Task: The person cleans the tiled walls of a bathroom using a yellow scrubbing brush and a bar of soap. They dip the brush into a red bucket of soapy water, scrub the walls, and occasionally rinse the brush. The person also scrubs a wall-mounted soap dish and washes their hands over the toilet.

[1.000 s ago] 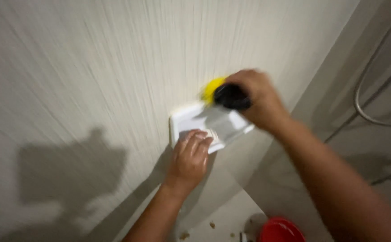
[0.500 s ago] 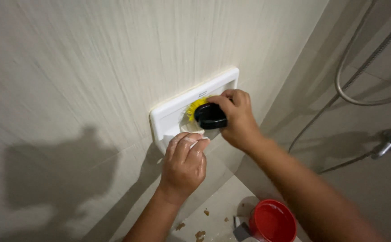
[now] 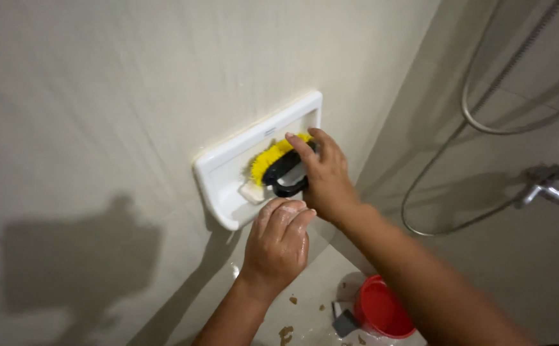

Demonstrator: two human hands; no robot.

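The right hand (image 3: 326, 177) is closed around the black plastic handle of a scrubbing brush with yellow bristles (image 3: 278, 165), fingers curled over the top of the grip and the index finger stretched along it. The brush sits inside the white ceramic soap dish (image 3: 228, 168) recessed in the pale striped wall tile (image 3: 100, 96). Its long axis runs along the length of the dish, slanting from lower left to upper right in the view, with the yellow bristles turned toward the back wall of the recess and the black handle facing out into the room. A small pale lump, apparently soap residue, lies at the lower left end of the brush; what exactly it is cannot be told

The left hand (image 3: 278, 243) holds nothing: its fingers are bent and bunched together, wet and shiny, fingertips resting on the lower front lip of the soap dish just below the brush

To the right, a grey metal shower hose (image 3: 478, 122) loops down the adjoining wall to a chrome tap (image 3: 548, 186). Below, on the wet floor, a round red plastic bucket (image 3: 385, 307) stands near scattered brown scraps (image 3: 286, 333)
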